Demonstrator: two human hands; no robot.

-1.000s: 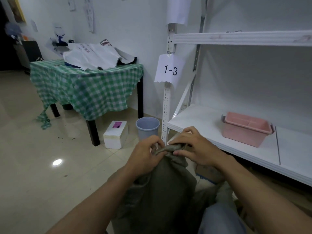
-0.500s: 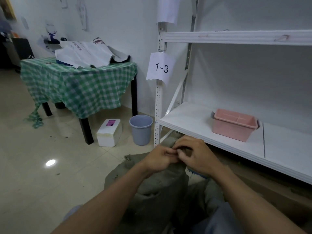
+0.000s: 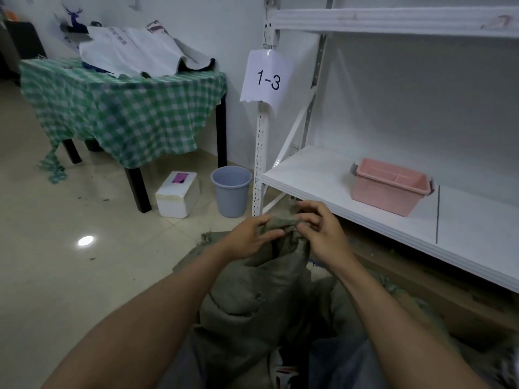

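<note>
There is one sack [image 3: 252,299], grey-green and woven, standing on the floor [image 3: 84,276] between the person's forearms, just in front of the white shelf [image 3: 323,175]. Two hands work at its bunched mouth. The left hand [image 3: 250,237] has the gathered fabric in its grip between thumb and fingers. The right hand [image 3: 325,237] pinches the same bunch from the other side with curled fingers, a narrow grip on cloth. The two hands are almost touching.

On the shelf stands one pink bin [image 3: 387,189], well apart from the hands, with one black line [image 3: 437,214] drawn across the board beside it. One paper label [image 3: 266,80] reading "1-3" hangs on the rack's post. On the floor by the post are one blue-grey bucket [image 3: 231,192] and one white foam box [image 3: 177,196], side by side. Behind them is one worktop [image 3: 126,108] under a green checked cloth, carrying white sheets [image 3: 132,51]. Nothing lies between the hands and the sack.

The sack's contents are hidden by the closed mouth. Its base is covered by the arms and cut off at the bottom edge. The far left corner is blurred.
</note>
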